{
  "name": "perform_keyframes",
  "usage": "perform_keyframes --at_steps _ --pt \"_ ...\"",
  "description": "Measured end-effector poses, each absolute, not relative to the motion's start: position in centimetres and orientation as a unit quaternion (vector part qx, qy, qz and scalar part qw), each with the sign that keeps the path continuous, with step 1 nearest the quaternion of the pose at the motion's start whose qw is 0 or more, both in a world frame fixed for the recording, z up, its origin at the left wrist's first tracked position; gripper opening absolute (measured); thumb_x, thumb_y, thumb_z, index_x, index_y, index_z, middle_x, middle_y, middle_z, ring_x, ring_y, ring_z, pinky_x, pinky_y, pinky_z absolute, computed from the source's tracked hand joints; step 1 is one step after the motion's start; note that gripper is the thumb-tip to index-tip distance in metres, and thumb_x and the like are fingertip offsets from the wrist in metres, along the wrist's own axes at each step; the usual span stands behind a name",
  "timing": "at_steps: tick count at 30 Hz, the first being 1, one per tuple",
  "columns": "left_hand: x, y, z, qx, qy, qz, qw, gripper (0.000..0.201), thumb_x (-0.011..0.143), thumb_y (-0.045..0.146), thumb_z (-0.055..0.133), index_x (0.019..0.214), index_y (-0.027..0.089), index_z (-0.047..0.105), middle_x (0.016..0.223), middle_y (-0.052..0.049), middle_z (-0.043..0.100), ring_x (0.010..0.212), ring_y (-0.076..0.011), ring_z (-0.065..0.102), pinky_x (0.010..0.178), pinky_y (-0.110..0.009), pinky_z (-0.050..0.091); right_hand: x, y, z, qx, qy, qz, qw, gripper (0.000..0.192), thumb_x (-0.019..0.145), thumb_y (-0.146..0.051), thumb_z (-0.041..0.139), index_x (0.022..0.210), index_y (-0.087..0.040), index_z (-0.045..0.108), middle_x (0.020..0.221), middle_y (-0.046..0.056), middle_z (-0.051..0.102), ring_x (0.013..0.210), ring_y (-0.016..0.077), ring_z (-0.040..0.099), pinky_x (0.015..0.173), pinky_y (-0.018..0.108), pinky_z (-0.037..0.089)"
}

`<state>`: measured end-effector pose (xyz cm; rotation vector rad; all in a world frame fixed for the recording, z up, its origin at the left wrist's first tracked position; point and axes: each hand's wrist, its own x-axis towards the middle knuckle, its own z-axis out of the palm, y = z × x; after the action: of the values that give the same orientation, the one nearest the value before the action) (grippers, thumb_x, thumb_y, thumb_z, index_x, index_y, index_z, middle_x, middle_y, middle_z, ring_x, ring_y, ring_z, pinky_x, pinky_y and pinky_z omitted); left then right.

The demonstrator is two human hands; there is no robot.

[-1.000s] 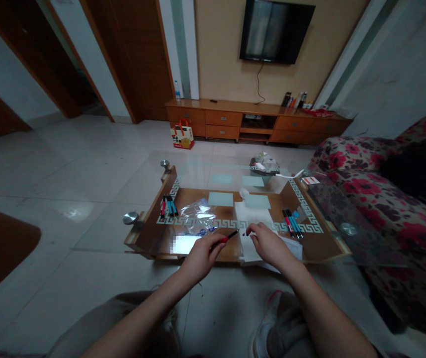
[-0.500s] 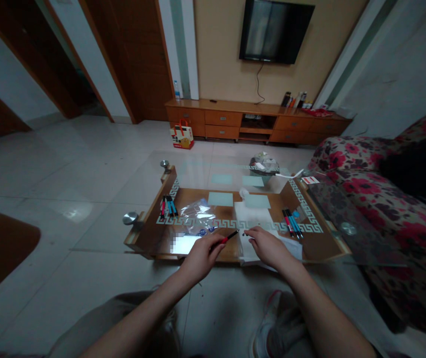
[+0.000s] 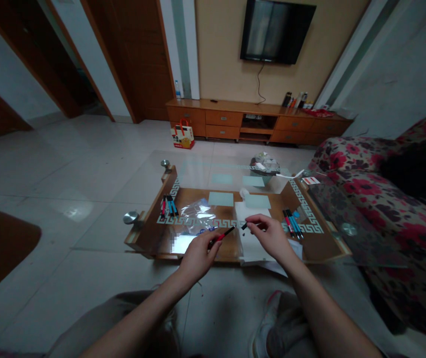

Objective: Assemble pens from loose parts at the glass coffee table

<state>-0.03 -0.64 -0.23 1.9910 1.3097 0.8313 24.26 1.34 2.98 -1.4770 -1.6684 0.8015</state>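
Nearest me, the person's left hand (image 3: 198,254) is closed around a red and black pen (image 3: 223,233), gripped low on the barrel so the dark tip points right, toward the other hand. The right hand (image 3: 269,237) is lifted just above the white paper (image 3: 252,219), thumb and forefinger pinched on a small dark piece (image 3: 244,226), too small to tell whether it is a cap; the other fingers are loosely curled. Tip and piece sit near each other but apart, held up in line. Left of the hands lies a crumpled clear plastic bag (image 3: 198,214) on the glass table (image 3: 149,184). Spare pens are sorted to both sides: a group at the left (image 3: 168,205), another at the right (image 3: 291,221). Far off, a wooden cabinet (image 3: 257,122) stands under a wall television (image 3: 277,31).
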Motion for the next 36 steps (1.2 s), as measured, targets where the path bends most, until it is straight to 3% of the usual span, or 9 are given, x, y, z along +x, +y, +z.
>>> perform_keyframes --at_steps 3,7,36 --pt "0.0 -0.7 -0.1 0.752 0.496 0.312 0.301 0.021 0.093 0.027 0.052 0.100 0.020 0.070 0.093 -0.006 0.071 0.085 -0.0200 0.063 0.082 -0.031 0.047 23.9 1.3 3.4 -0.546 -0.612 0.364 0.441 0.024 0.085 -0.038 0.064 0.097 -0.018 0.070 0.091 0.007 0.073 0.072 0.0183 0.065 0.067 0.031 0.053" --pt "0.0 -0.7 -0.1 0.752 0.494 0.317 0.299 0.021 0.093 0.029 0.052 0.100 0.020 0.070 0.092 -0.006 0.070 0.084 -0.0199 0.063 0.081 -0.030 0.047 23.7 1.2 3.6 -0.541 -0.592 0.368 0.471 0.035 0.084 -0.041 0.065 0.111 -0.018 0.070 0.094 0.008 0.072 0.075 0.0182 0.064 0.067 0.030 0.052" --pt "0.1 -0.8 0.4 0.748 0.486 0.322 0.316 0.016 0.092 0.026 0.055 0.098 0.022 0.070 0.089 -0.003 0.067 0.081 -0.0173 0.060 0.074 -0.027 0.044 23.1 0.8 3.5 -0.530 -0.609 0.385 0.447 0.025 0.082 -0.035 0.068 0.101 -0.019 0.073 0.090 0.006 0.073 0.076 0.0176 0.064 0.065 0.028 0.049"
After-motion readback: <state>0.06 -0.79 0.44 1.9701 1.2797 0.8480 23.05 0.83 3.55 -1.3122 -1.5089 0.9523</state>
